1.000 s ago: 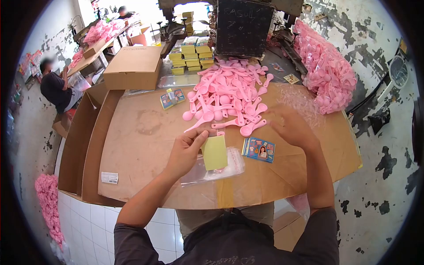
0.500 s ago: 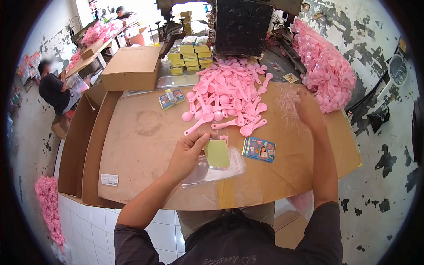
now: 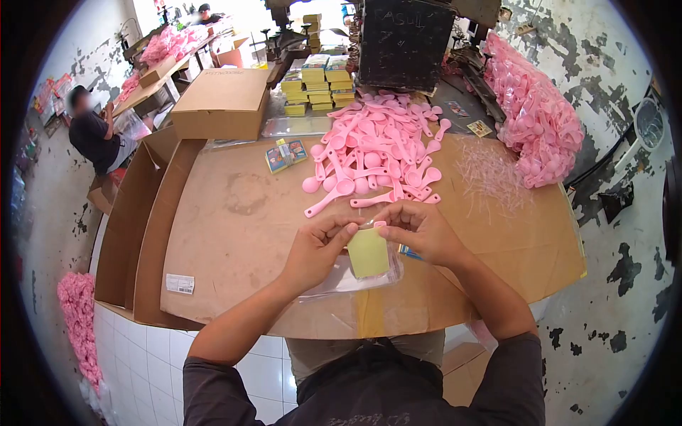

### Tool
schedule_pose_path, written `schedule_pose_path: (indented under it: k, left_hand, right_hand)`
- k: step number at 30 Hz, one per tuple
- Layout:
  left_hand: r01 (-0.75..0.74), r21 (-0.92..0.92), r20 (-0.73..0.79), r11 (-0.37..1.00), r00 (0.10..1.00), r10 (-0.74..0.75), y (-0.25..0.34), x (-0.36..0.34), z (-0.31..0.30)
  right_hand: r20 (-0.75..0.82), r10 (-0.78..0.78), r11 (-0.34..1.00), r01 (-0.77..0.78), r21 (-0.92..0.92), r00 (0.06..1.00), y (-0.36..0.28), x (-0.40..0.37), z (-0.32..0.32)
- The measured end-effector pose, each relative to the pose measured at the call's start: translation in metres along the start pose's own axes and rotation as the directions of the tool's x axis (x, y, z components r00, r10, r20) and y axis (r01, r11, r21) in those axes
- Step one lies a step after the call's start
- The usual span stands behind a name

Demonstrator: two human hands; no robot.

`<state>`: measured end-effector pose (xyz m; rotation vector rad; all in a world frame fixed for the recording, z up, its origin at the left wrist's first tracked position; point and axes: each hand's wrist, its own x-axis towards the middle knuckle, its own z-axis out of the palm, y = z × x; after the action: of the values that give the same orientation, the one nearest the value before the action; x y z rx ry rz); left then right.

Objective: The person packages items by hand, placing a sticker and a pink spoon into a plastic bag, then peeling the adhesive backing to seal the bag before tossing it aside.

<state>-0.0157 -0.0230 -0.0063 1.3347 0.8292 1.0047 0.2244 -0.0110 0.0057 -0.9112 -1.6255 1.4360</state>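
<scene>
My left hand [image 3: 318,248] pinches the upper left corner of a clear plastic bag with a yellow-green card [image 3: 368,253] in it. The tip of a pink spoon handle [image 3: 380,224] shows at the bag's top. At the upper right corner, my right hand [image 3: 418,231] has its thumb and fingers closed on the bag. Beneath lies a stack of clear plastic bags [image 3: 334,282] on the cardboard sheet. A blue card stack [image 3: 406,250] is mostly hidden behind my right hand. Beyond both hands lies a heap of pink measuring spoons [image 3: 376,153].
Loose clear strips [image 3: 494,177] lie to the right. A banded card bundle [image 3: 285,155], card stacks [image 3: 316,82] and a closed carton [image 3: 220,103] stand further back. A large bag of pink spoons [image 3: 536,113] is at the right. A person [image 3: 96,135] sits at the far left.
My right hand has moved from the clear strips at the right to the bag's top edge and closed there. My left hand still holds the bag. The view has shifted slightly.
</scene>
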Motion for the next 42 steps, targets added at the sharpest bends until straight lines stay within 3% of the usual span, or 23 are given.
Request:
schedule_pose_path:
  k: [4,7,13,19,25,28,31,34,37,40,42]
  left_hand:
    - [-0.024,-0.041,0.012,0.999,1.0,0.025,-0.002,0.0,0.001]
    - [-0.041,0.048,0.018,0.998,0.999,0.04,-0.01,0.003,-0.003]
    - [-0.099,0.048,0.009,0.994,0.995,0.099,-0.023,0.008,-0.007]
    - [-0.019,0.054,0.03,0.998,0.999,0.018,-0.019,0.006,-0.013]
    - [-0.121,0.115,0.055,0.986,0.992,0.115,-0.024,0.007,-0.015]
    - [-0.065,0.106,0.019,0.992,0.998,0.064,-0.03,0.009,-0.015]
    - [-0.094,0.172,0.054,0.981,0.995,0.086,-0.026,0.009,-0.014]
    - [-0.153,0.2,0.088,0.968,0.987,0.138,-0.02,0.009,-0.015]
    - [-0.116,0.145,0.101,0.983,0.99,0.102,-0.017,0.008,-0.015]
    - [-0.101,0.18,0.131,0.978,0.988,0.078,-0.017,0.008,-0.019]
    - [-0.086,0.058,0.116,0.995,0.99,0.079,-0.018,0.008,-0.018]
  right_hand:
    - [-0.042,-0.025,0.999,0.026,0.026,0.999,0.005,-0.002,-0.001]
    - [-0.035,0.027,0.997,-0.024,0.067,0.999,0.008,-0.002,-0.008]
    - [0.034,-0.006,0.999,0.005,0.052,0.999,0.017,-0.003,-0.013]
    - [-0.028,0.029,0.997,-0.027,0.071,0.999,0.011,-0.005,-0.016]
    - [0.095,-0.051,0.998,0.049,0.029,0.994,0.021,-0.004,-0.023]
    - [0.019,-0.018,0.998,0.017,0.062,1.0,0.022,-0.006,-0.022]
    - [0.019,-0.088,0.994,0.087,0.059,0.996,0.023,-0.005,-0.023]
    - [0.037,-0.15,0.988,0.151,-0.033,0.988,0.027,-0.004,-0.027]
    - [0.053,-0.113,0.994,0.114,-0.003,0.992,0.024,-0.008,-0.029]
    - [0.116,-0.186,0.93,0.213,-0.299,0.976,0.023,-0.008,-0.036]
    - [0.086,-0.185,0.955,0.199,-0.22,0.979,0.021,-0.009,-0.034]
